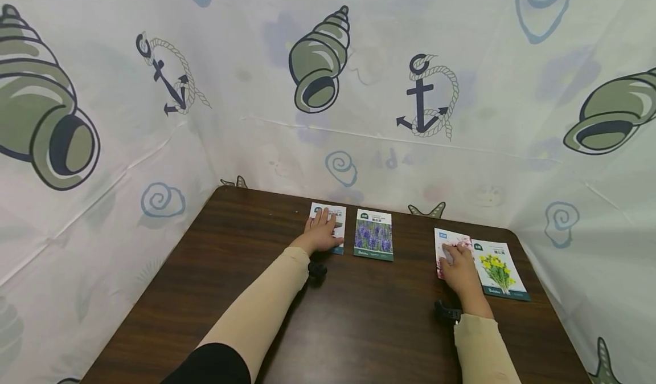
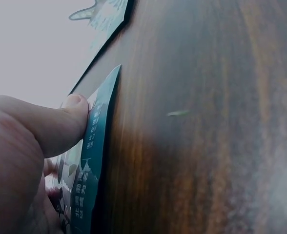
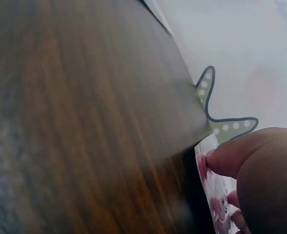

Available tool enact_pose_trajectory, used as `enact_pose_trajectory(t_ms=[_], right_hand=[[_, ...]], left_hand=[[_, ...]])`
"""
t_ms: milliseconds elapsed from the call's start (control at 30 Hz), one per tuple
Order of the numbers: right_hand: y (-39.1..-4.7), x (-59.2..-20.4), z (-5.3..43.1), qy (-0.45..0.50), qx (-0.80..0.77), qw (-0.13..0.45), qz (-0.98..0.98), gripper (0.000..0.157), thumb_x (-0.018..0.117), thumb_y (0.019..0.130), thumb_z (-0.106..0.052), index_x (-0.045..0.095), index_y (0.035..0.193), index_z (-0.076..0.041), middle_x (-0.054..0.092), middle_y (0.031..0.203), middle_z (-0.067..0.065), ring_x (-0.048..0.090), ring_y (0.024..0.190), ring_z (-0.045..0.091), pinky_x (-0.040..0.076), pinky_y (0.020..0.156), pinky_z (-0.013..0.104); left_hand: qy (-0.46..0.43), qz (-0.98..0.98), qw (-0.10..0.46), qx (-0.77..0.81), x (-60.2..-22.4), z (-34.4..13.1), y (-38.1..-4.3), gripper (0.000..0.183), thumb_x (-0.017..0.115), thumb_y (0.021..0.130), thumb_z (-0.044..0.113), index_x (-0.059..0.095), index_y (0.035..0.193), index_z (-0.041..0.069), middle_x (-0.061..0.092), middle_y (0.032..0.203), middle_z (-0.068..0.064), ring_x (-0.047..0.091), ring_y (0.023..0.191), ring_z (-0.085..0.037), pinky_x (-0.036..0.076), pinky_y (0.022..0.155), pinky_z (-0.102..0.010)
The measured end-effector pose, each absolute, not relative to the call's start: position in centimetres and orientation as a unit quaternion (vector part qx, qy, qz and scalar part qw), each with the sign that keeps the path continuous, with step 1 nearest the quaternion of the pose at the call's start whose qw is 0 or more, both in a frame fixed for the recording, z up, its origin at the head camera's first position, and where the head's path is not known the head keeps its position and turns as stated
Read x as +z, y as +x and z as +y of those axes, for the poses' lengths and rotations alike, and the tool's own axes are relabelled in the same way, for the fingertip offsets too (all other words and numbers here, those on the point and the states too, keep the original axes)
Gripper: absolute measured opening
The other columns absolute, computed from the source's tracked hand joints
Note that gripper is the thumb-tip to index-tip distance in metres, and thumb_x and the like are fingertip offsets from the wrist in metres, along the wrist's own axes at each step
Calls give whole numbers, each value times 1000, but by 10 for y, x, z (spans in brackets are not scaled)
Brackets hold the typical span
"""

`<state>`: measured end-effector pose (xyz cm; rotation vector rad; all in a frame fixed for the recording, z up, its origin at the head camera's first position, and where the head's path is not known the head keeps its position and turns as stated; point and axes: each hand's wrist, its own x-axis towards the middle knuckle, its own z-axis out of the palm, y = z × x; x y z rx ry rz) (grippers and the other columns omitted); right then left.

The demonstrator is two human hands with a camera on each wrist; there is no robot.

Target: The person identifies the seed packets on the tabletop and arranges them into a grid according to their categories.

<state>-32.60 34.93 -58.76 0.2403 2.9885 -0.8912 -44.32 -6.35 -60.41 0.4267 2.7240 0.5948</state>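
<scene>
My left hand [image 1: 319, 235] lies with spread, straight fingers on a white seed packet [image 1: 339, 216] with a teal lower band, covering most of its picture. In the left wrist view the thumb [image 2: 68, 124] rests on that packet's face near the teal band [image 2: 97, 136]. Over at the right, my right hand [image 1: 462, 271] rests on a packet with pink blossoms [image 1: 445, 237], thumb and fingers on its upper face. The right wrist view has the thumb [image 3: 226, 158] touching the pink packet [image 3: 214, 190] near its edge.
A packet with purple flowers [image 1: 373, 236] lies just right of my left hand. Another with yellow flowers [image 1: 496, 270] lies beside the pink one, partly behind my right hand. The dark wooden table [image 1: 369, 327] meets a shell-and-anchor printed curtain [image 1: 379, 167] at its back and sides.
</scene>
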Motion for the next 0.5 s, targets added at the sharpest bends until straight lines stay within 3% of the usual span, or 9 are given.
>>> enact_pose_trajectory(t_ms=[200,500], right_hand=[[-326,-590,350,75,-277,14,958,56,53,113,-25,46,163,-2,23,171,39,27,158,62,24,128,74],[-326,-592,350,69,-274,9,959,56,53,113,-25,46,164,-2,22,170,39,26,158,62,23,128,75]], left_hand=[[156,952,149,218,-604,-64,-439,94,58,109,55,10,177,13,-15,184,-12,-17,171,-33,-8,136,-61],[148,954,160,206,-607,-64,-445,96,59,108,58,5,178,18,-19,183,-6,-21,170,-28,-12,137,-58]])
